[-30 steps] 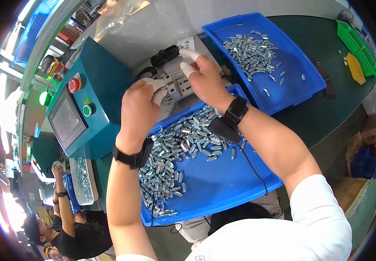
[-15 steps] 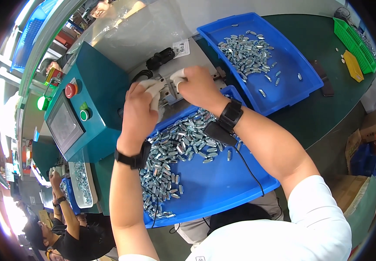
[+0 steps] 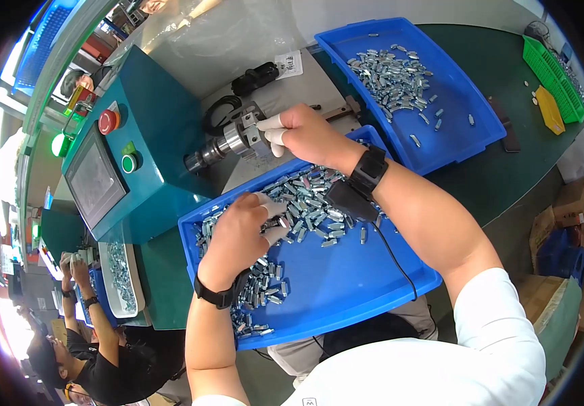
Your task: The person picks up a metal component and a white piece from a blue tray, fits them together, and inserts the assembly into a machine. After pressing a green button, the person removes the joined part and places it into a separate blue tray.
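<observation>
Left hand (image 3: 236,233), thumb and fingertips slightly parted, at small elongated silvery metal pieces (image 3: 302,203) in near blue rectangular plastic tray (image 3: 346,284). Right hand (image 3: 312,139), fingers bent, at silver cylindrical metal fixture (image 3: 236,139). Can't tell if either pinches anything.

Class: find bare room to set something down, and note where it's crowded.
Bare: the near blue tray between the metal pieces and its front rim; the green tabletop between the far blue tray and the tabletop's curved edge. Crowded: the near blue tray's left side under the left hand; the metal fixture by the right hand.
</observation>
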Demonstrator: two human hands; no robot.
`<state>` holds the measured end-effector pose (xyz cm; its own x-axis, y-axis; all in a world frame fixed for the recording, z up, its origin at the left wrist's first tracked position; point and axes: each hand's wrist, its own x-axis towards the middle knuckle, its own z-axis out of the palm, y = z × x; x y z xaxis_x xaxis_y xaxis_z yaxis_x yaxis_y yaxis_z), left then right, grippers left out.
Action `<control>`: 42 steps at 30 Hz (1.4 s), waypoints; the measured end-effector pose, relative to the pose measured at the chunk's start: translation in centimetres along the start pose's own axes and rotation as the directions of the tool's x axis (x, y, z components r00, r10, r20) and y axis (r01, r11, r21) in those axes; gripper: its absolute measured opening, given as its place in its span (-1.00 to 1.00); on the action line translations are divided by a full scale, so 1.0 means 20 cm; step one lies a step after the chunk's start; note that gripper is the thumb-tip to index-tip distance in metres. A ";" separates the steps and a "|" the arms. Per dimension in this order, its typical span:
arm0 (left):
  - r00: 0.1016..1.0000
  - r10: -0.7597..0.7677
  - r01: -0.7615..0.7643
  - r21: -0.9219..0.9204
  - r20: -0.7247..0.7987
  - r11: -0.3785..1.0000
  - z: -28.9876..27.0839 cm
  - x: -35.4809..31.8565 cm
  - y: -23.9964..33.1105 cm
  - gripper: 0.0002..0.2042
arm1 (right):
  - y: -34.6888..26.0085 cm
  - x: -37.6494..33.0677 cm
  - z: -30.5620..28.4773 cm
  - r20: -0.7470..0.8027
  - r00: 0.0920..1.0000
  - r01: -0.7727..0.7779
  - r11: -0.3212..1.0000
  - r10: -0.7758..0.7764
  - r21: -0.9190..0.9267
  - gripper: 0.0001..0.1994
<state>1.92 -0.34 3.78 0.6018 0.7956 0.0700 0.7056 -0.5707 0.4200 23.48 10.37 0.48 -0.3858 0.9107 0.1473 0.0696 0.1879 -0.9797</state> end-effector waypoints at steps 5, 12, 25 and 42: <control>0.996 0.075 -0.075 0.006 0.058 0.997 0.06 0.00 -0.01 -0.69 | 0.00 -0.01 0.00 0.007 1.000 -0.013 1.000 0.013 0.002 -0.65; 0.992 0.088 -0.095 0.082 0.088 0.992 0.07 -0.01 -0.04 -0.68 | -0.03 -0.01 0.01 0.009 1.000 -0.010 1.000 0.010 0.017 -0.64; 0.996 0.079 -0.082 0.078 0.034 0.994 0.09 -0.01 -0.04 -0.75 | -0.11 -0.05 0.03 -0.183 0.975 0.034 0.898 -0.126 -0.440 -0.70; 0.902 -0.264 0.061 -0.506 -0.341 0.860 0.11 0.02 -0.12 -0.88 | -0.21 -0.07 -0.04 -0.414 0.910 -0.072 0.985 0.000 -0.158 -0.61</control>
<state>1.24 0.86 0.90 0.2288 0.9378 0.2609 0.4544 -0.3399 0.8234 24.50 8.69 4.57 0.0300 0.9812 0.1906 0.2419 0.1779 -0.9539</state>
